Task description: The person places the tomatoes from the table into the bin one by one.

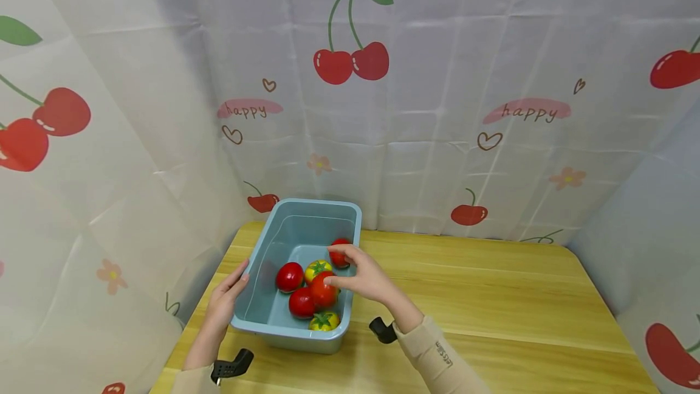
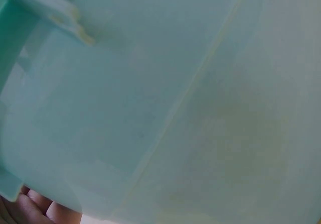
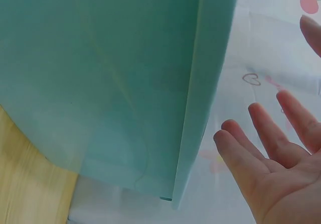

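A light blue plastic bin (image 1: pixel 296 332) stands on the left part of the table. My left hand (image 1: pixel 223 303) holds its left rim, and some of those fingers (image 2: pixel 60 213) show under the edge in the left wrist view. Over the right side of the bin hovers my right hand (image 1: pixel 365 275), thumb and fingers apart with nothing between them. Its thumb overlaps an orange-red tomato (image 1: pixel 322 294) lying on the pile. Around that lie glossy red fruits (image 1: pixel 289 277), a yellow fruit with a green leafy top (image 1: pixel 314 270) and another yellow fruit (image 1: pixel 324 322) near the front wall. Fingers partly hide the red fruit (image 1: pixel 340 258) at the right wall.
The wooden table (image 1: pixel 492 309) extends to the right of the bin. A white cloth printed with cherries (image 1: pixel 415 157) hangs behind the table and along its sides. Black wrist cameras sit on both wrists, beside beige sleeves (image 1: pixel 437 351).
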Demonstrator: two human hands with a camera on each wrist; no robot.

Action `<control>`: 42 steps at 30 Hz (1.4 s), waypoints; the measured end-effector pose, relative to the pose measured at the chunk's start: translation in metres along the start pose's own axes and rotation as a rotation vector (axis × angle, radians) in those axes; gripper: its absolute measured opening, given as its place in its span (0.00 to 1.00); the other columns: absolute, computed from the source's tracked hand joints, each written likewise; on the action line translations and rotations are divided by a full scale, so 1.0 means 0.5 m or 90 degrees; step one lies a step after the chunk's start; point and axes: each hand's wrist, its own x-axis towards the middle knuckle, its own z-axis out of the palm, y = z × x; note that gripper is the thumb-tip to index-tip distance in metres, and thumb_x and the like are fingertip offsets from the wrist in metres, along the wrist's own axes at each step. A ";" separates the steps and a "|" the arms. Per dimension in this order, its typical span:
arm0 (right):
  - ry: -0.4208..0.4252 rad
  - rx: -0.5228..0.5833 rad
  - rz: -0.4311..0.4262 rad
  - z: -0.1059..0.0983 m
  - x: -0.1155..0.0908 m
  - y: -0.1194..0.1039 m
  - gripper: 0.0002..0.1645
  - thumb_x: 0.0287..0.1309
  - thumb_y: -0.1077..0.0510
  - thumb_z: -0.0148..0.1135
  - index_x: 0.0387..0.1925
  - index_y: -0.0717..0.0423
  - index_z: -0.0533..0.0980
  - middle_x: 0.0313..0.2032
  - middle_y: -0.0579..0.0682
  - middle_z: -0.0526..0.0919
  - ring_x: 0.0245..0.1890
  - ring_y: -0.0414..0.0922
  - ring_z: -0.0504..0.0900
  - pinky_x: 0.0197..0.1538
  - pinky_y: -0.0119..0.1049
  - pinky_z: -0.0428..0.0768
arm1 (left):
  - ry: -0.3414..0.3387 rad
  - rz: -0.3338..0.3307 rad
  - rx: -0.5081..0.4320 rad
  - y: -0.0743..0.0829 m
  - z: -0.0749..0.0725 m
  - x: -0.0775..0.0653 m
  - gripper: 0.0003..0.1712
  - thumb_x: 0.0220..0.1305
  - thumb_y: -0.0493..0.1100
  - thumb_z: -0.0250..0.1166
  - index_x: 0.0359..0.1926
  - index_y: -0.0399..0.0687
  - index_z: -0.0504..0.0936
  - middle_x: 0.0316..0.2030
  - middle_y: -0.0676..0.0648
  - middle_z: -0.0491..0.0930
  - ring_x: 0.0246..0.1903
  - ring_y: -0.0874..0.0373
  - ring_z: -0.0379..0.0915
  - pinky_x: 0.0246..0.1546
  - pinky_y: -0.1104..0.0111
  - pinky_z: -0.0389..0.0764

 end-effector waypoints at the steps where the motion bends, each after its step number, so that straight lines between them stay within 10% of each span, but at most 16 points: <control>1: 0.002 0.002 -0.004 0.000 0.000 0.004 0.34 0.52 0.53 0.70 0.60 0.53 0.70 0.59 0.53 0.70 0.59 0.50 0.69 0.62 0.45 0.66 | 0.000 0.000 -0.001 0.000 0.000 0.000 0.32 0.69 0.50 0.54 0.70 0.46 0.59 0.70 0.43 0.53 0.69 0.45 0.46 0.65 0.48 0.49; 28: 0.032 0.030 -0.011 -0.015 -0.014 0.024 0.35 0.52 0.51 0.69 0.60 0.56 0.69 0.61 0.56 0.70 0.60 0.52 0.68 0.62 0.46 0.65 | -0.004 0.008 0.006 0.002 0.001 -0.002 0.32 0.70 0.50 0.53 0.71 0.47 0.59 0.70 0.43 0.52 0.68 0.45 0.46 0.65 0.49 0.49; 42: 0.050 0.003 -0.032 -0.042 -0.032 0.018 0.37 0.57 0.46 0.64 0.62 0.60 0.67 0.61 0.56 0.70 0.60 0.58 0.68 0.60 0.53 0.66 | -0.001 0.003 0.102 0.035 0.001 -0.011 0.32 0.70 0.50 0.53 0.70 0.43 0.59 0.69 0.39 0.56 0.66 0.44 0.53 0.62 0.50 0.58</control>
